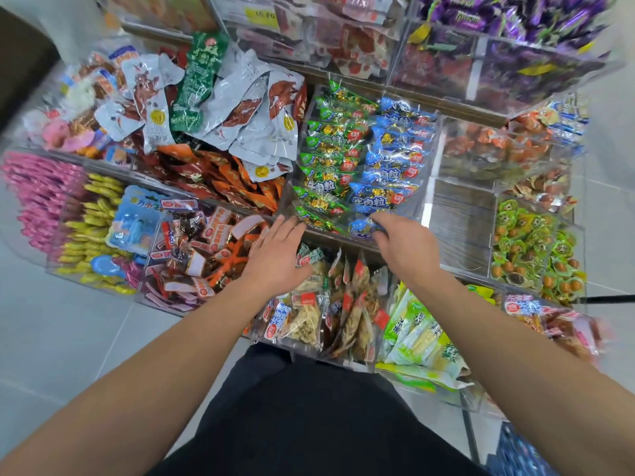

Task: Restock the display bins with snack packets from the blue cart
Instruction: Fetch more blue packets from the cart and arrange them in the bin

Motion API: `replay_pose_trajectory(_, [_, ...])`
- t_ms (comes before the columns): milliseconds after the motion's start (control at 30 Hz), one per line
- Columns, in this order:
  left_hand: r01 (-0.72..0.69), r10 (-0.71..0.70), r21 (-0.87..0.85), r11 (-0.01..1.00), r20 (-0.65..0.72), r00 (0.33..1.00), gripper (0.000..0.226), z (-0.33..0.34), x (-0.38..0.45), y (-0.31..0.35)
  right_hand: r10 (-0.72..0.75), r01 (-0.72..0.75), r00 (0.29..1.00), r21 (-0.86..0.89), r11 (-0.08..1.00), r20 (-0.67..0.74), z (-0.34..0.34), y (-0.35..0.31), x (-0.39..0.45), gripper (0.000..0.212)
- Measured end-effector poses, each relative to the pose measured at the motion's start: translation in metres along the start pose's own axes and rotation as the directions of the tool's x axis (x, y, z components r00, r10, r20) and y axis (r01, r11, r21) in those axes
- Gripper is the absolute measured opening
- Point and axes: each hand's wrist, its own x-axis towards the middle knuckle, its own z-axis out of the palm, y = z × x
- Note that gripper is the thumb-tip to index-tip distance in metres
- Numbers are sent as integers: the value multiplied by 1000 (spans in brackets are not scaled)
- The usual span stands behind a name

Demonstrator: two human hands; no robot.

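Reaching mid-frame, the left hand lay flat, fingers straight, while the right hand seemingly pinched a blue crinkly plastic snack packet in the clear acrylic bin.

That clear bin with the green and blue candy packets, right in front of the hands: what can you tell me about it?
The clear bin looks like transparent acrylic. It holds two neat rows: green packets on the left, blue packets on the right, glossy, with gold-wrapped sweets inside. The left hand reaches its front edge; the right hand curls over the nearest blue packets.
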Motion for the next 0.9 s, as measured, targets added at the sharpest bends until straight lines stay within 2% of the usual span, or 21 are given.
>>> replay_pose_trajectory(167, [-24,24,-19,1000,-6,1000,81,-1,-2,-3,-7,23,997,-210,977,75,-4,-6,16,11])
replay_pose_trajectory(333, [-57,58,-21,998,27,998,82,-3,-2,-9,56,-29,993,-251,968,100,9,-18,22,12])
replay_pose_trajectory(567, [-91,93,-24,996,91,991,88,-6,1,-17,188,-187,979,-20,982,78,2,-21,3,34])
replay_pose_trajectory(667, [-122,127,-69,990,72,989,84,-8,-1,-18,267,-262,962,84,961,-56,-1,-23,-17,45])
replay_pose_trajectory(767, [-141,141,-143,980,-8,990,72,-13,-5,-17,351,-316,918,193,929,-186,-5,-29,-40,49])
replay_pose_trajectory(833, [-140,132,-198,970,-55,990,64,-14,-13,-12,388,-325,891,269,907,-234,-7,-35,-60,51])
replay_pose_trajectory(900, [-122,114,-244,962,-45,992,59,-11,-27,-2,441,-335,858,363,870,-264,-5,-43,-86,51])
